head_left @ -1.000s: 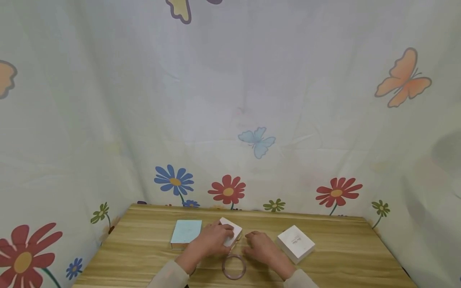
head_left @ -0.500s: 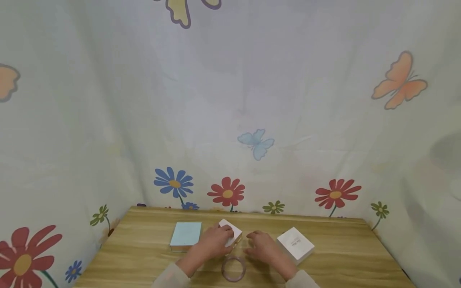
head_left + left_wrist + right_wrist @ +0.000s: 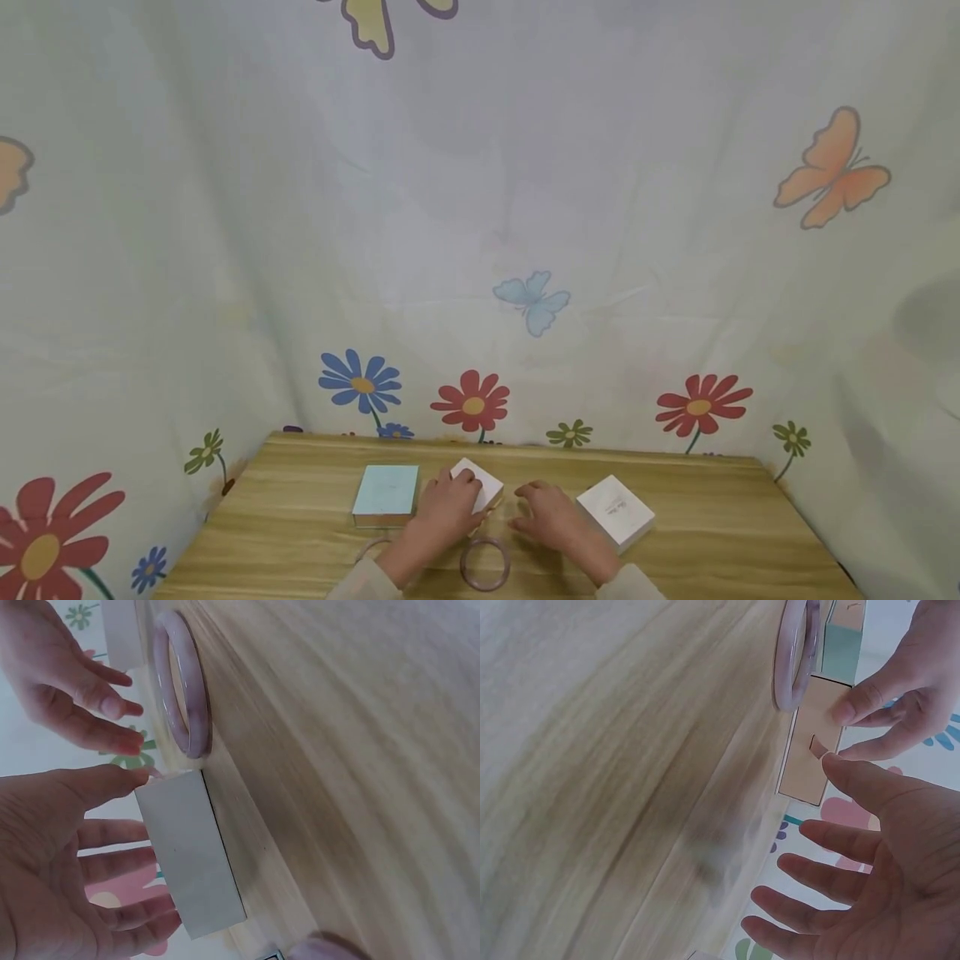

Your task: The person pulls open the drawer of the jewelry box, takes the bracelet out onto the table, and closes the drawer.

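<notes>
Gripping a small white box (image 3: 488, 488) between pale-blue box (image 3: 387, 490) and spread right hand (image 3: 546, 516): the left hand (image 3: 446, 505).
Its forearm (image 3: 411, 550) has shifted, baring a bangle (image 3: 369, 546); the hold looks steady.

The head view looks forward and down from farther off, over table (image 3: 712, 517) to curtain (image 3: 645, 208); 2 wrist views, close, low, tilted sideways, share 1 box (image 3: 191, 855) and bangle (image 3: 197, 697).

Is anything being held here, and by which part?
The small white box, held by the left hand: thumb at the edge of its tabbed side, fingers over the top. The right hand holds nothing.
</notes>
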Demonstrator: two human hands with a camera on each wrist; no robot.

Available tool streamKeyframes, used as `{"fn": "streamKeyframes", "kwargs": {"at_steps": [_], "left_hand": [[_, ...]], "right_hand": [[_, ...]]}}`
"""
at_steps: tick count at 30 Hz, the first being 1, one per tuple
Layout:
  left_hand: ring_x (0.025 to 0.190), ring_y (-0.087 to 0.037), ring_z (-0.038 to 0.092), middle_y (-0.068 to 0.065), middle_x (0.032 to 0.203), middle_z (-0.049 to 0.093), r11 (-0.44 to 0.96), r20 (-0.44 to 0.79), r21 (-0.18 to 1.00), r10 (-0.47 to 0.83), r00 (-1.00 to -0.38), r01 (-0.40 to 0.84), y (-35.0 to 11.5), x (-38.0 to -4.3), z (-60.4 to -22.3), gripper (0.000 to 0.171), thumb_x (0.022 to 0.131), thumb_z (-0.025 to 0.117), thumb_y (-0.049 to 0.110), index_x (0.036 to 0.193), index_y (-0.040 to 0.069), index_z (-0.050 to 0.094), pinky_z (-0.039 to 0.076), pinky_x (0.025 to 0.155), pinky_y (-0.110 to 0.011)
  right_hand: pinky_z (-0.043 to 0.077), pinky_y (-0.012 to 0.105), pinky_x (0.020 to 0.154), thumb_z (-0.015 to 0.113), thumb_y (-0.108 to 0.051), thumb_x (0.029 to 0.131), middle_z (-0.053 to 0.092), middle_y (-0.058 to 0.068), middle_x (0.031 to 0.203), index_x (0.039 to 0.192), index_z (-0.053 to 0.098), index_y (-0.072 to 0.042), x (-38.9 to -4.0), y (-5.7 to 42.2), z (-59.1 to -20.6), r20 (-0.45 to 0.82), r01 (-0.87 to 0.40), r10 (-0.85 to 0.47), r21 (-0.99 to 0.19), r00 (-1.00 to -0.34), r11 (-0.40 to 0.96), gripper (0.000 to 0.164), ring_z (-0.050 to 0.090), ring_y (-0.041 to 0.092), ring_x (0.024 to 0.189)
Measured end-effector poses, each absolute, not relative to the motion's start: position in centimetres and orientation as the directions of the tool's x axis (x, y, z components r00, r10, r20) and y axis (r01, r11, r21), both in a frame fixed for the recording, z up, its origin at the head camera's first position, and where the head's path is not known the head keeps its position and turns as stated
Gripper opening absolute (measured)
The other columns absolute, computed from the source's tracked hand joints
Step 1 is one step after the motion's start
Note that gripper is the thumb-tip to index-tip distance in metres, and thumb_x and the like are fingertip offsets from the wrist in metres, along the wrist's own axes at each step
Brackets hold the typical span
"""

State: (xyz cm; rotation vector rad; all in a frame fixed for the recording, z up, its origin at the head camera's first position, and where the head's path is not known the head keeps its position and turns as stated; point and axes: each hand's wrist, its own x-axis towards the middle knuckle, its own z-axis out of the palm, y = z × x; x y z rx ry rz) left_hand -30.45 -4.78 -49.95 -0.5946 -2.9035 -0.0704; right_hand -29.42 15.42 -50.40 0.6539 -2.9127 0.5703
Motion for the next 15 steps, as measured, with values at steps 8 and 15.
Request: {"fn": "streamKeyframes", "kwargs": {"at_steps": [8, 15], "left_hand": [[0.095, -0.029, 0.060, -0.003, 0.108, 0.067, 0.846, 0.161, -0.008, 0.528, -0.834, 0.534, -5.8, -31.4, -49.8, 0.029, 0.084, 0.082, 0.035, 0.101, 0.011, 0.076, 0.057, 0.071, -0.044], [0.109, -0.024, 0.063, -0.002, 0.125, 0.067, 0.725, 0.040, 0.044, 0.686, -0.727, 0.687, -7.9, -33.3, -49.3, 0.030, 0.083, 0.084, 0.017, 0.112, 0.012, 0.077, 0.055, 0.094, -0.033]], "right_hand": [[0.055, 0.050, 0.091, 0.080, -0.030, 0.086, 0.068, 0.020, 0.118, 0.118, 0.069, 0.001, -29.4, 15.5, -50.5, 0.183, -0.435, -0.395, -0.330, -0.900, 0.838, 0.046, 0.066, 0.039, 0.104], [0.055, 0.049, 0.093, 0.078, -0.034, 0.088, 0.066, 0.020, 0.126, 0.126, 0.066, 0.000, -29.4, 15.5, -50.5, 0.161, -0.438, -0.407, -0.298, -0.899, 0.848, 0.053, 0.066, 0.038, 0.110]]}}
